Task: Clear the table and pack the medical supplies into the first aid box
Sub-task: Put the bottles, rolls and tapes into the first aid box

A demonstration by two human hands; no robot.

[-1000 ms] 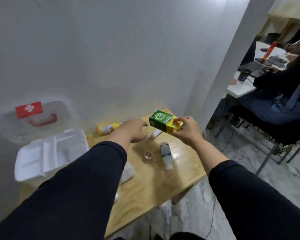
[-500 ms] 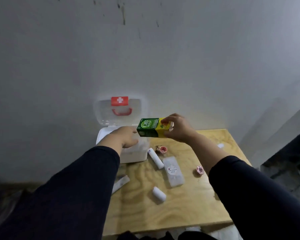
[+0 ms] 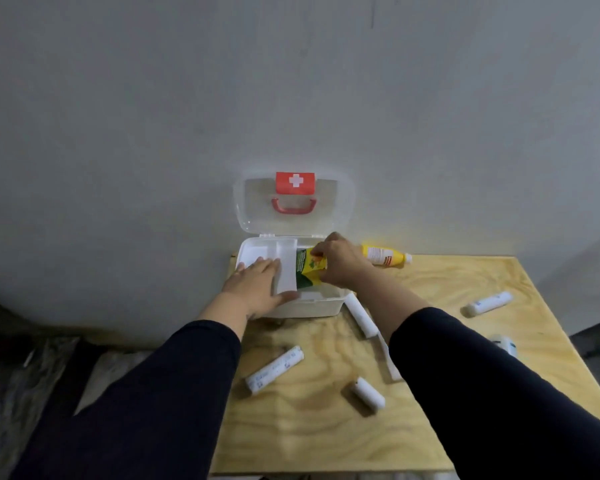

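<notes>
- We see the right hand pinching the green and yellow carton, tilted, its lower end inside the first aid box.
- The left hand lies spread flat on the box's white tray.
- White rolls lie on the counter.

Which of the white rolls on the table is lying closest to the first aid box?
The long roll just off the first aid box's front right corner, beside the right sleeve; the other rolls lie farther out on the table.
</notes>
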